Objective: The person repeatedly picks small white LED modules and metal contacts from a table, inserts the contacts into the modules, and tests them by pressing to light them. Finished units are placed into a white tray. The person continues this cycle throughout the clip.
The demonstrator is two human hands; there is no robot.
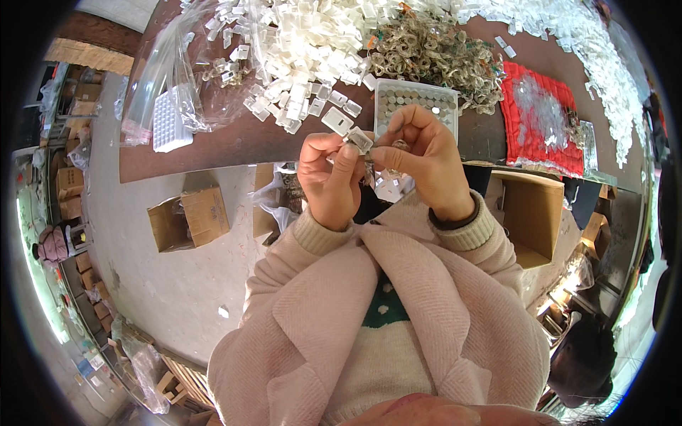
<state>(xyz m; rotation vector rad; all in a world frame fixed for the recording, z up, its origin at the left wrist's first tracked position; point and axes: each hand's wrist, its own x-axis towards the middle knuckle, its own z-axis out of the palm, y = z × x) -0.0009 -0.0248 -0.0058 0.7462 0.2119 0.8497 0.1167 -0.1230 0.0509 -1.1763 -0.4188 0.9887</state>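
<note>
Just in front of the table's near edge, my left hand [330,181] is closed, with thumb and fingers gripping a small white plastic case [359,140]. Close beside it, my right hand [430,163] is also closed, its fingertips pinched near the case. A small beige coiled piece [399,146] shows between the right fingers, partly hidden by them. Another white case [337,121] lies on the table just beyond my left fingertips. Behind my right hand stands a clear plastic box [455,117] holding several rows of small round discs.
Beyond my hands, a heap of white cases [312,42] covers the brown table [213,153]. To its right lies a tangled beige pile [433,57], then a red cloth [511,135] bearing clear plastic pieces. Open cardboard boxes [206,216] stand below on the floor.
</note>
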